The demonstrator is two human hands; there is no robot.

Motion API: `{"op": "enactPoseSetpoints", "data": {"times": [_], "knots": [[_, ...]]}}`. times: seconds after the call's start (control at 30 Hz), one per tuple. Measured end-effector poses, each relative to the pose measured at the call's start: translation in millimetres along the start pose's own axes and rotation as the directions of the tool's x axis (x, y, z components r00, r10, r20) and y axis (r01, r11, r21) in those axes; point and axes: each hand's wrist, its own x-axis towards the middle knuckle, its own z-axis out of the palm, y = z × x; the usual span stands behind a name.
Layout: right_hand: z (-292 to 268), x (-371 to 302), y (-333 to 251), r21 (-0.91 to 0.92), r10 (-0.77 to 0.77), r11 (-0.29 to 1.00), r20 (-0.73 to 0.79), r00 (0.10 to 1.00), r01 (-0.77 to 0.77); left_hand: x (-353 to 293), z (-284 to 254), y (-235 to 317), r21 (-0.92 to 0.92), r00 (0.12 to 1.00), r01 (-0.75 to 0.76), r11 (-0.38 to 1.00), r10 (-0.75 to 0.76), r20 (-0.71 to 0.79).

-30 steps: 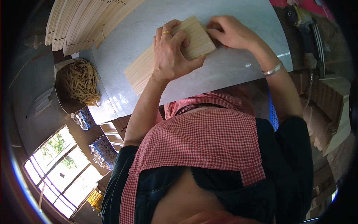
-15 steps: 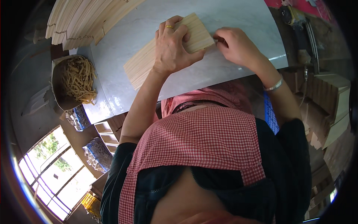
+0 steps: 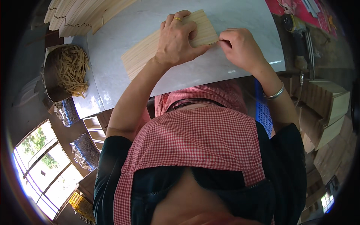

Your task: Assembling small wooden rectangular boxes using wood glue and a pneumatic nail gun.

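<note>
A flat, pale wooden board (image 3: 139, 53) lies slantwise over the grey-white tabletop (image 3: 123, 22). My left hand (image 3: 173, 42), with a ring on one finger, grips it across its width: the thumb is along the near edge and the fingers curl over the far side. At the board's right end, by its near corner, my right hand (image 3: 243, 48) is closed in a pinch. A thin sliver shows at those fingertips, too small to name. A bangle circles my right wrist.
Stacked wooden slats (image 3: 75, 17) stand at the table's far left. A bin of tan strips (image 3: 50, 77) sits at its left edge. Blue crates (image 3: 85, 150) hold small pieces lower left; wooden boxes (image 3: 328, 99) are stacked at right. A pink surface (image 3: 277, 8) lies far right.
My right hand has shifted slightly right, and a thin sliver now shows between its fingertips and the board's corner. My left hand keeps its hold; the whole view has shifted a little.
</note>
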Motion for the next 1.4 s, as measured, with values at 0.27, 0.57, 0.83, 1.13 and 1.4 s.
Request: {"op": "enactPoseSetpoints", "data": {"times": [0.27, 0.57, 0.83, 1.13, 1.4], "knots": [[1.1, -2.1, -9.3, -0.070, -0.063, 0.996, -0.080, 0.995, 0.057, 1.6, -2.9, 2.0, -0.074, 0.999, 0.028, 0.997, -0.030, -0.026], [-3.9, -1.2, -8.6, -0.100, -0.063, 0.993, -0.004, 0.998, 0.063, -1.9, -4.1, 3.8, -0.091, 0.998, 0.044, 0.995, -0.047, -0.031], [-62.6, -30.6, 53.2, -0.164, 0.085, 0.973, -0.396, 0.915, -0.161, -4.3, -4.9, 1.5, -0.067, 0.997, 0.037, 0.997, -0.041, -0.065], [-114.4, -108.3, 202.2, -0.601, 0.459, 0.540, -0.376, 0.805, -0.589, -8.5, 4.2, 3.3, -0.079, 0.992, 0.055, 0.995, -0.063, -0.106], [-152.0, -62.0, 154.2, -0.210, 0.845, 0.449, -0.214, 0.489, -0.868, -4.0, 16.8, -7.9, 0.085, 0.987, 0.019, 0.996, -0.005, -0.161]]}}
